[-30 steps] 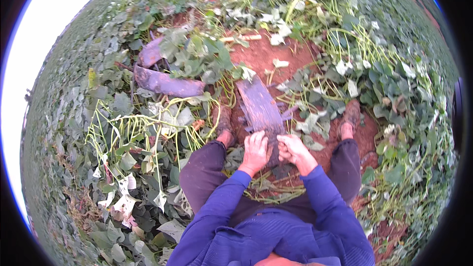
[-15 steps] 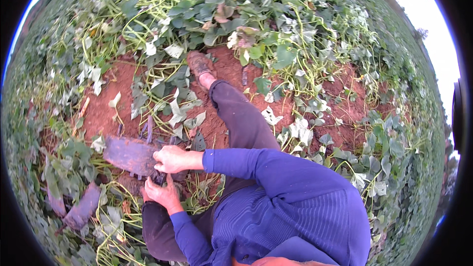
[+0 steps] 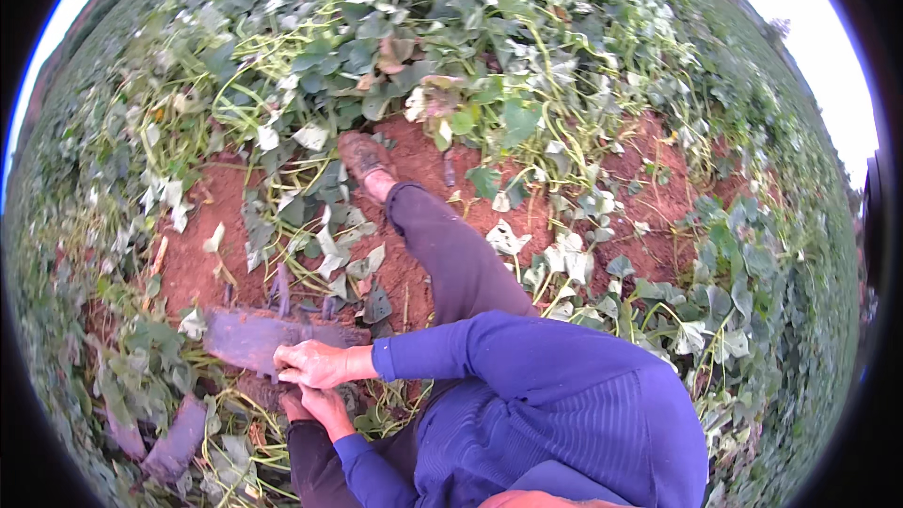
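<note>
My right hand [image 3: 318, 364] is closed in front of a large, long purple-grey piece [image 3: 240, 339] smeared with soil. It looks like a root, but its exact kind does not show. Just below, my left hand [image 3: 324, 406] has its fingers curled close under the right hand. The two hands touch or nearly touch, and whatever lies between their fingers is hidden. Thin purple sticks [image 3: 282, 290] stand up from the soil along the piece's far side. Brown soil clings to the ground beneath the hands.
Two more purple-grey pieces [image 3: 177, 440] lie among leaves at the lower left. Green leafy vines [image 3: 527, 47] spread all around, with bare red soil [image 3: 414, 169] between. My dirty shoe [image 3: 362, 155] rests ahead, and a thin purple stick [image 3: 449, 169] lies beyond it.
My hands have come together, the right one now overlapping the left. The right hand has shifted toward the near side of the purple piece. The whole view has tilted a little.
</note>
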`<state>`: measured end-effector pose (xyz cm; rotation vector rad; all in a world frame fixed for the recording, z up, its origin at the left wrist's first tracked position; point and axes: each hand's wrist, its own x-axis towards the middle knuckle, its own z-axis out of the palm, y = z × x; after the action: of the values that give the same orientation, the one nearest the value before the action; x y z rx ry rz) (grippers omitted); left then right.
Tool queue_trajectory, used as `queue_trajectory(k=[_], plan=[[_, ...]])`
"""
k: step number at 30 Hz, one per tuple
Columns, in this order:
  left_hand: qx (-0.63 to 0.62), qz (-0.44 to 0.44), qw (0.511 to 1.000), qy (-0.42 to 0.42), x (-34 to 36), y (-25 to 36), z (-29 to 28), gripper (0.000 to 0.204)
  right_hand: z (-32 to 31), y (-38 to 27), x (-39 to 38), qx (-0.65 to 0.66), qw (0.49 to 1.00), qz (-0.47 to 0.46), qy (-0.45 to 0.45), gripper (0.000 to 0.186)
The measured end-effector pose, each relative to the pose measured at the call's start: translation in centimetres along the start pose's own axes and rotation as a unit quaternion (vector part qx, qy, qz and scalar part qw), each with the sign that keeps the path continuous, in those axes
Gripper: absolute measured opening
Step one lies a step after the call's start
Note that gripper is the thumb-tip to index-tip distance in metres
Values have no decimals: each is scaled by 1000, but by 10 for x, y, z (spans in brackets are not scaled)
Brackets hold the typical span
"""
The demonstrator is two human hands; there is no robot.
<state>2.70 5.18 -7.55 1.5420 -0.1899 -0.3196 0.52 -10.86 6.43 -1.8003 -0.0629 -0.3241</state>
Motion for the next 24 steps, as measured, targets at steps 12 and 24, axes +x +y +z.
queue_trajectory(k=[12, 24], plan=[[380, 123, 917, 2, -9, 56, 20, 30, 12, 13, 19, 1, 991, 58, -119, 17], [420, -40, 906, -26, -5, 130, 52, 44, -12, 18, 65, 324, 857, 373, 145, 44]])
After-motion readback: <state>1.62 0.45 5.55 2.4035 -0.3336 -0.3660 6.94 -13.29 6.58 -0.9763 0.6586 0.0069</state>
